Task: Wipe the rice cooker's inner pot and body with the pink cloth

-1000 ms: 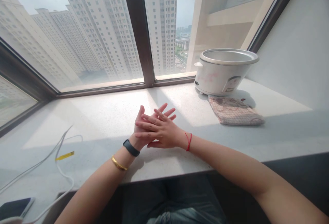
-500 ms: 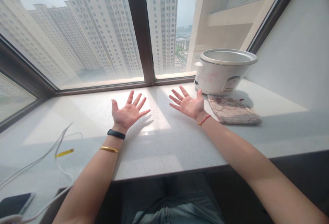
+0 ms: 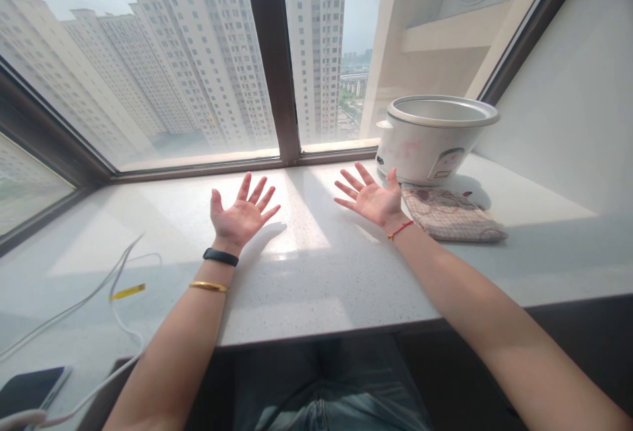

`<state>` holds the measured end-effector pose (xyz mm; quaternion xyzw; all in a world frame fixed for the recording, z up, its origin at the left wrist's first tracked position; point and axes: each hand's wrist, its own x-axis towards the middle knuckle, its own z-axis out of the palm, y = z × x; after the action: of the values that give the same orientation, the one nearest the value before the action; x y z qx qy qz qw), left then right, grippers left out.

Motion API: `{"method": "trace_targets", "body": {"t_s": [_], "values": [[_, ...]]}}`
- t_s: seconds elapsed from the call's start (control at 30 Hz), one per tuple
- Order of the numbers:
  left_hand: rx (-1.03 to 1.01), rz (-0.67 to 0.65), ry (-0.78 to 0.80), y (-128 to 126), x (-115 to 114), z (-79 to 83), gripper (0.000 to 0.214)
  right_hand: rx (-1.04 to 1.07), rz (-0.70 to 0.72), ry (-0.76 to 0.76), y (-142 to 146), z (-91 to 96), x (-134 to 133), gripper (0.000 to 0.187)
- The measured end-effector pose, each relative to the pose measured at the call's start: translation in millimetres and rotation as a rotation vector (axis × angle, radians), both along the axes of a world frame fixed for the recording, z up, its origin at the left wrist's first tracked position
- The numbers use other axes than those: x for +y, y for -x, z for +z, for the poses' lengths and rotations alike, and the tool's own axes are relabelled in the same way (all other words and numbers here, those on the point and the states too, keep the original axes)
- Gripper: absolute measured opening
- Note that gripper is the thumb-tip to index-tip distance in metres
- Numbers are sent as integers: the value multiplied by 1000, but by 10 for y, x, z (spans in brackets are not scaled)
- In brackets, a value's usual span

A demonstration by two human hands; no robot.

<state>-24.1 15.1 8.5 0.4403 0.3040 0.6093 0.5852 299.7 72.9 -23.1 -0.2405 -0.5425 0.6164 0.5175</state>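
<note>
Palm up with fingers spread, my left hand (image 3: 241, 218) is open over the white speckled sill (image 3: 297, 286) and holds nothing. A dark wristband and a gold bangle circle that wrist. My right hand (image 3: 372, 199), also open, palm up and bare of any object, is to its right. It is nearest to a folded patterned cloth (image 3: 452, 215) and a white rice cooker (image 3: 425, 147) without a lid. The cooker stands upright behind the cloth, close to the window. A red string bracelet is around my right wrist.
At the left, a white cable (image 3: 119, 316) with a yellow tag (image 3: 127, 291) trails across the sill. A phone (image 3: 32, 388) lies at the lower left corner. Dark window frames (image 3: 277, 62) border the back, and a white wall (image 3: 573, 121) stands on the right.
My hands have moved slightly apart, the left one to the left and the right one to the right. The view has shifted a little; the cooker, cloth, cable and phone stay put.
</note>
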Motion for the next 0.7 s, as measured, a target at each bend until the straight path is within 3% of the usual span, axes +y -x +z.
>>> {"method": "trace_targets", "body": {"t_s": [0.27,0.47,0.6,0.7], "values": [[23,-31,-2,212,100,149,82,68,-49,45,-64,160,9,90],[38,-53,90,245,150,41,88,193,-24,161,-22,121,-32,81],[-27,34,93,230,126,-17,84,214,-9,239,-27,47,-96,75],[-14,263,104,197,124,-28,65,218,-51,279,-12,20,-114,65]]}}
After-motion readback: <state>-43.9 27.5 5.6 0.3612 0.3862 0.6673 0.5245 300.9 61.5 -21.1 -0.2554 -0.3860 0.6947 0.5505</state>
